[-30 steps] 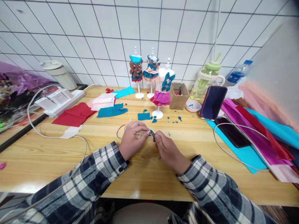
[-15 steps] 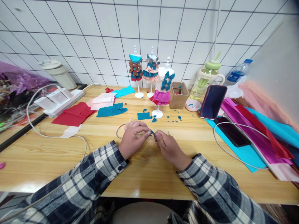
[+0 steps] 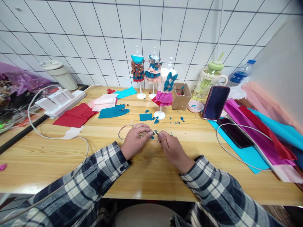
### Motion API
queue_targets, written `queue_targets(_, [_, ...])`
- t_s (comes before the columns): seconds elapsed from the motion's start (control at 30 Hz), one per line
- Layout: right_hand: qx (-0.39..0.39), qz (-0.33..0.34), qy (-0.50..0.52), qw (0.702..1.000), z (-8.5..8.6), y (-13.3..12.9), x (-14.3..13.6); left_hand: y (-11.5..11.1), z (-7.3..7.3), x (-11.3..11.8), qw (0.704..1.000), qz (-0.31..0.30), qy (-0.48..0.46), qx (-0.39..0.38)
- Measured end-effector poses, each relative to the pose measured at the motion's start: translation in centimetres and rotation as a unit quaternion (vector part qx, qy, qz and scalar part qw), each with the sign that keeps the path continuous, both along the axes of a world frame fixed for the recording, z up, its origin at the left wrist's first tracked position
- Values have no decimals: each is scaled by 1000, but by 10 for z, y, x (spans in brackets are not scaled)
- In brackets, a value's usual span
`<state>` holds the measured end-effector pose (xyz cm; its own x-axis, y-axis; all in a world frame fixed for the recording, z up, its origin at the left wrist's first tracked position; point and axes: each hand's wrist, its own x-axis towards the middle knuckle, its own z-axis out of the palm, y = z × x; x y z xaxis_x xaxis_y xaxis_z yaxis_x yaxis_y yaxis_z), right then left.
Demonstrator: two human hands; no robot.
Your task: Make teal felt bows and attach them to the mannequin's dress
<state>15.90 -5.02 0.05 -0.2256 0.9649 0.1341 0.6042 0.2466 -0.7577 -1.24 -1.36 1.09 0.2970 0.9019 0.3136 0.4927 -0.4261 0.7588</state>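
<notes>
My left hand [image 3: 135, 141] is closed in a pinch on a small piece of teal crepe paper [image 3: 152, 136], mostly covered by the fingertips. Opposite it, my right hand [image 3: 174, 150] grips a small pointed metal tool [image 3: 156, 133]; whether this is scissors or tweezers I cannot tell. Its tip points at the left fingertips, with a narrow gap between. Beyond the hands lie a teal paper rectangle [image 3: 145, 117] and several teal scraps [image 3: 156, 120]. A miniature dress form [image 3: 163, 98] with a magenta skirt and teal bows stands just behind them.
Two more dressed forms [image 3: 137, 71] stand behind. Red paper [image 3: 75, 114] and a teal strip [image 3: 113, 111] lie left, near a power strip [image 3: 63, 102]. Rightward are a cardboard box [image 3: 181, 102], pink bowl [image 3: 195, 107], propped phone [image 3: 216, 103], a cable and coloured paper sheets [image 3: 257, 135].
The tool in my right hand has drawn slightly away from the left fingertips, where it had met the teal piece. My left hand has hardly moved.
</notes>
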Motion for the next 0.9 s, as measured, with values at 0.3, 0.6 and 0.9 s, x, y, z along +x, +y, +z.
queue_targets(0.3, [48,-91,-199,975,-10,28,39,-3,-1,1,986,-20,-71,-146])
queue_targets(0.6, [165,37,17,985,9,14,18,-5,1,4,992,-73,22,-102])
queue_targets(0.9, [100,-12,23,995,7,14,17,-5,1,2,992,-57,-8,-108])
